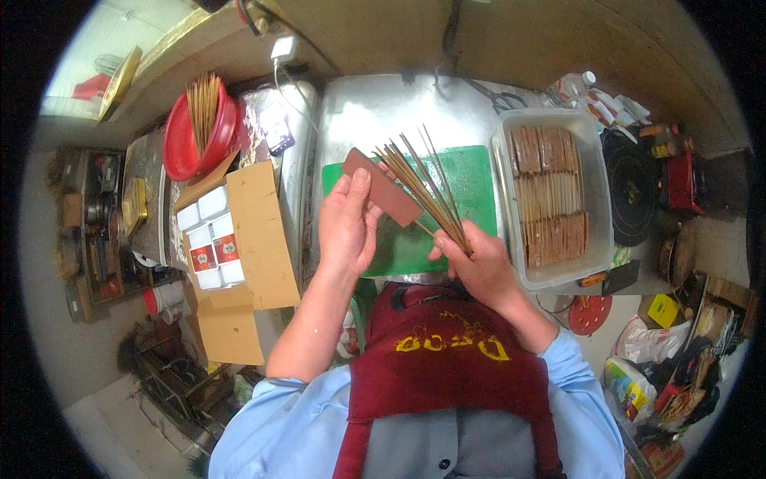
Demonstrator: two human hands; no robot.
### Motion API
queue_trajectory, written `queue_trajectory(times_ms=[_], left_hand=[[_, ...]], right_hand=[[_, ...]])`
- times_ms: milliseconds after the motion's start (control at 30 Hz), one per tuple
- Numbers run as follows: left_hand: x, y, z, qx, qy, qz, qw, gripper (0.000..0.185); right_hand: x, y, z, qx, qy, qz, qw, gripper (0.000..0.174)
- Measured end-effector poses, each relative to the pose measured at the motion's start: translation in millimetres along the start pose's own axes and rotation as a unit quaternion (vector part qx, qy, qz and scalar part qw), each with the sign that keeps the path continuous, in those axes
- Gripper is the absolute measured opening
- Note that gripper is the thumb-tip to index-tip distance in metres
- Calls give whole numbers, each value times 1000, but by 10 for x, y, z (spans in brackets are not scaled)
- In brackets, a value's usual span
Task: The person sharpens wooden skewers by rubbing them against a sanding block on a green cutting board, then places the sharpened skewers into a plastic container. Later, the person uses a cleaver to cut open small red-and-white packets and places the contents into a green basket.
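Note:
My left hand (353, 215) holds a flat reddish-brown slab (382, 187), thumb on top and fingers beneath. A bundle of thin wooden skewers (422, 182) fans out from my right hand (473, 257), which grips their lower ends. One skewer runs from my right fingers to the slab's lower right end; whether it enters the slab cannot be told. Both hands are over the near part of a green cutting board (473, 179). Just right of the board, a translucent plastic tub (601, 239) contains rows of similar brown slabs on sticks (547, 230).
At left stand an open cardboard box (263, 239) of white packages and a red plastic basin (173, 141) with more skewers. A phone (276, 129) lies behind the box. Scissors (502, 99), a plastic bottle (568, 88) and a round black cooktop (631, 185) are at back right.

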State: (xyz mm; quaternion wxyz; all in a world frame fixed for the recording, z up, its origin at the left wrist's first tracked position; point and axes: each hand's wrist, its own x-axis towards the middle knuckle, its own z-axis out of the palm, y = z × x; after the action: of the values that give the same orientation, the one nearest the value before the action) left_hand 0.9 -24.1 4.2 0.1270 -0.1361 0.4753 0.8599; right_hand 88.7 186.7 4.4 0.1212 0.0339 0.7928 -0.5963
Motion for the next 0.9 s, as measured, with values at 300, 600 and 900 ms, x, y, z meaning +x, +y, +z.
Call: queue_trajectory(times_ms=[300, 600, 900], left_hand=[[-6, 114, 72, 8, 34, 38, 999, 45], [-55, 8, 82, -23, 24, 42, 999, 43], [190, -103, 128, -40, 46, 47, 997, 48]], right_hand=[[-30, 7, 45, -1, 16, 36, 999, 20], [39, 11, 154, 8, 34, 3, 999, 17], [91, 20, -250, -231, 184, -151, 943, 17]])
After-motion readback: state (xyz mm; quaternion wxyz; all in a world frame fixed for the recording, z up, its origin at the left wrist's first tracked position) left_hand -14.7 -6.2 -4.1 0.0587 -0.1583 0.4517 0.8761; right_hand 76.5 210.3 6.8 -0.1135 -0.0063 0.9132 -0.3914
